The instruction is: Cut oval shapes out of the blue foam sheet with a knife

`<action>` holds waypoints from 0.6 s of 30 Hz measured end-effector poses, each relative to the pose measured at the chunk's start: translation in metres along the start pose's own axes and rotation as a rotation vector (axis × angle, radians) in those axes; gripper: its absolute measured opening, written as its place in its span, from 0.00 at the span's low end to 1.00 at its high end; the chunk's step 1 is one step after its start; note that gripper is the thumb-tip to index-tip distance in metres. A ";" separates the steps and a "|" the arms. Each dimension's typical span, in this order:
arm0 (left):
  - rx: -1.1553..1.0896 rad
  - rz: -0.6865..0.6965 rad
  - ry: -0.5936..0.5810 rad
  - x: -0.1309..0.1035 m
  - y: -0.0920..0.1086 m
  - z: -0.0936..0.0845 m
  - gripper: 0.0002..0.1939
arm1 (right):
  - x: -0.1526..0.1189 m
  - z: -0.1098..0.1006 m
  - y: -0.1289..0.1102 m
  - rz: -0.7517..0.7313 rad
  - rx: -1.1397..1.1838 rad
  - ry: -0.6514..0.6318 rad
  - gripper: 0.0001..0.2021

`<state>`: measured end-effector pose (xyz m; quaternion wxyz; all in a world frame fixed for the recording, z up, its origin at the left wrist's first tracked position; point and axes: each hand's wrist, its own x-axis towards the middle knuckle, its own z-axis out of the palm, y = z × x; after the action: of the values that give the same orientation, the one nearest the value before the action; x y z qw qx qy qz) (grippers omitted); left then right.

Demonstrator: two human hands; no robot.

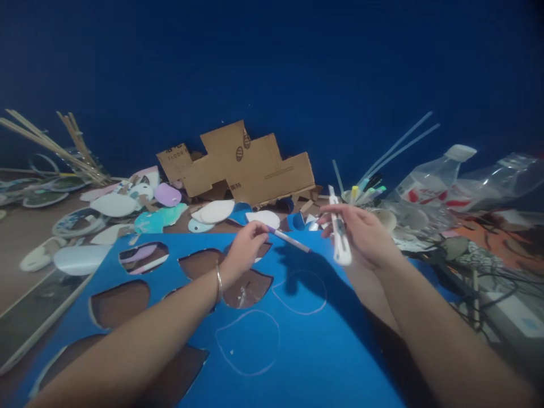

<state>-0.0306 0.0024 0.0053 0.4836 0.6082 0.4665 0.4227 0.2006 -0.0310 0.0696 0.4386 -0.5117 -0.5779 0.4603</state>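
Note:
A blue sheet (pixel 306 345) lies in front of me with several leaf-shaped holes cut through it. Two rounded outlines are drawn on it in a pale line. My left hand (pixel 246 249) is closed, pinching one end of a slim white and purple marker (pixel 291 239) over the sheet's far part. The marker slants down to the right. In my right hand (pixel 361 232) is a white utility knife (pixel 340 238), held nearly upright above the sheet, its narrow tip pointing up and away. The right hand's shadow falls across the upper outline.
Cut cardboard (pixel 255 164) leans against the blue wall. Pale and coloured leaf-shaped cutouts (pixel 114 205) are piled at the back left, with wooden sticks (pixel 55 147) behind. Clear plastic bottles (pixel 440 175), pens (pixel 365 192) and dark cables (pixel 488 283) crowd the right side.

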 end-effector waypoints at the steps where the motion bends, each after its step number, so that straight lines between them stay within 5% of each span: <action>1: -0.006 0.000 -0.001 0.000 0.001 0.001 0.04 | 0.000 0.000 -0.001 0.002 0.133 -0.055 0.17; 4: -0.020 0.001 -0.003 -0.001 0.002 0.002 0.03 | -0.001 0.004 -0.001 0.028 0.267 -0.153 0.18; 9: -0.020 -0.003 0.011 0.000 0.000 0.002 0.04 | -0.012 0.029 0.012 -0.096 0.169 -0.094 0.12; 18: -0.039 -0.028 0.012 0.002 -0.004 0.001 0.04 | -0.026 0.050 0.037 0.026 0.222 -0.184 0.09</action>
<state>-0.0298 0.0042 0.0011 0.4983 0.5894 0.4697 0.4286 0.1615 -0.0595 0.0231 0.4319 -0.4231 -0.5545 0.5718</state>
